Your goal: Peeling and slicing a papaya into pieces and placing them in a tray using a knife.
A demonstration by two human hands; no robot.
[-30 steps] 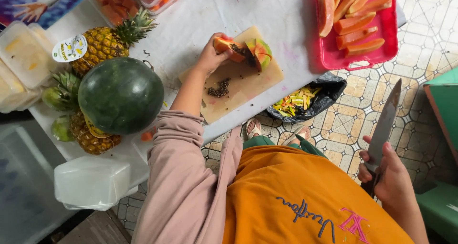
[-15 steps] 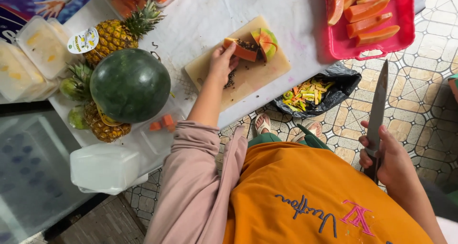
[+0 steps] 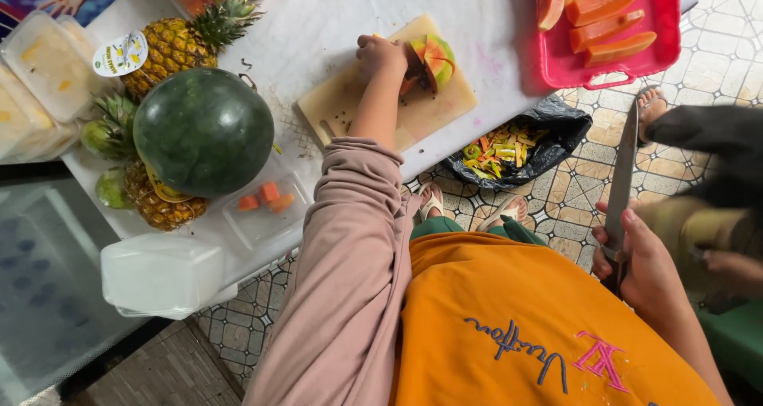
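Red tray [image 3: 556, 68] cut off at the top edge (likewise the clear tubs [image 3: 36, 80], leftward).

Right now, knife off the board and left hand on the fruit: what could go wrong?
1. The knife in the right hand points out over the floor near a sandalled foot: someone could get cut.
2. The watermelon sits near the table edge and might roll.
3. The left hand covers the cut papaya: fingers exposed if cutting resumes.
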